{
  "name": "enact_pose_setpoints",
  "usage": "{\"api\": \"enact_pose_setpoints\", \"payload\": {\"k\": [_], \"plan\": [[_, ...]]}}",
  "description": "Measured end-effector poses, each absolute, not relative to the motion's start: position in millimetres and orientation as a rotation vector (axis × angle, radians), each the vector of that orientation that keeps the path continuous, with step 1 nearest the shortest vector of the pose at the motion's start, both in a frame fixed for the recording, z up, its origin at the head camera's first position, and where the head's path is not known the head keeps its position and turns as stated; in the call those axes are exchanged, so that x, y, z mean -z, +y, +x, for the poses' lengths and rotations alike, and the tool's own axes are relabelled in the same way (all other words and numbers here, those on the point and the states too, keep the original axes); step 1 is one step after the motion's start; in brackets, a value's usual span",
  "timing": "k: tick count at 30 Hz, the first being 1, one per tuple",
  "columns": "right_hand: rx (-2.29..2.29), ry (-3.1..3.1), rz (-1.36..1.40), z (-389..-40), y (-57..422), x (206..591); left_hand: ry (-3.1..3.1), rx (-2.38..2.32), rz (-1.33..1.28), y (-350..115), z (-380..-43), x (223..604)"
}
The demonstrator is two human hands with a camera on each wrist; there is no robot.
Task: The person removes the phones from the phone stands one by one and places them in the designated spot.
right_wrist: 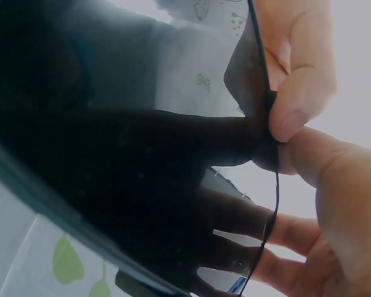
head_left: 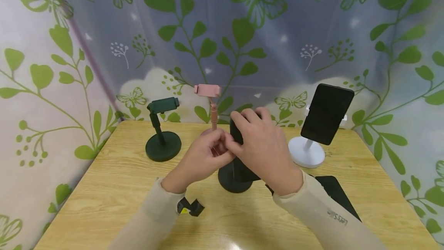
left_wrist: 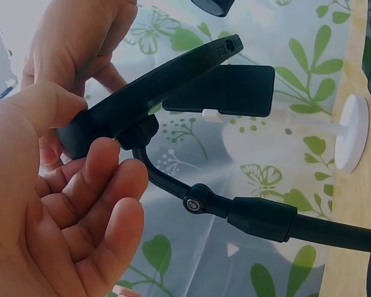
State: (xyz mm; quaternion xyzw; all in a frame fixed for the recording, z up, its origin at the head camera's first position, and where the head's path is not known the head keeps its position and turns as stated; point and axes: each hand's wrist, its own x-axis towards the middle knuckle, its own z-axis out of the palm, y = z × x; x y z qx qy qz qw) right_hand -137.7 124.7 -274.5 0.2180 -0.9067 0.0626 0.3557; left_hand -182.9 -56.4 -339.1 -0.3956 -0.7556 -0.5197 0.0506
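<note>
A black phone [head_left: 247, 172] with a glossy screen [right_wrist: 80, 154] sits tilted on a black stand [head_left: 230, 184]. In the left wrist view the stand's jointed arm [left_wrist: 195, 203] reaches up to the phone's back. My left hand [head_left: 206, 155] pinches the phone's near left edge, thumb along the side and the other fingers curled beneath. My right hand [head_left: 265, 147] grips the same edge from above, its fingers over the phone's top and its thumb beside my left fingertips. In the right wrist view both hands meet at the edge, and the screen is dark with reflections.
Behind my left hand stand a dark green phone stand [head_left: 163, 146] and a pink one [head_left: 208, 90]. A white stand [head_left: 305, 153] at the right holds another black phone [head_left: 327, 113]. A flat black device [head_left: 336, 194] lies near my right sleeve. A patterned curtain [head_left: 215, 38] hangs behind the wooden table [head_left: 114, 188].
</note>
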Motion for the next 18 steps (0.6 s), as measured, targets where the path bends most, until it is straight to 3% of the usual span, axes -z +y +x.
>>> {"api": "enact_pose_setpoints", "payload": {"k": [18], "plan": [[-0.195, -2.36, 0.596, -144.1, 128.0, 275.8, -2.341, 1.542, -1.206, -60.5, -184.8, 335.5]]}}
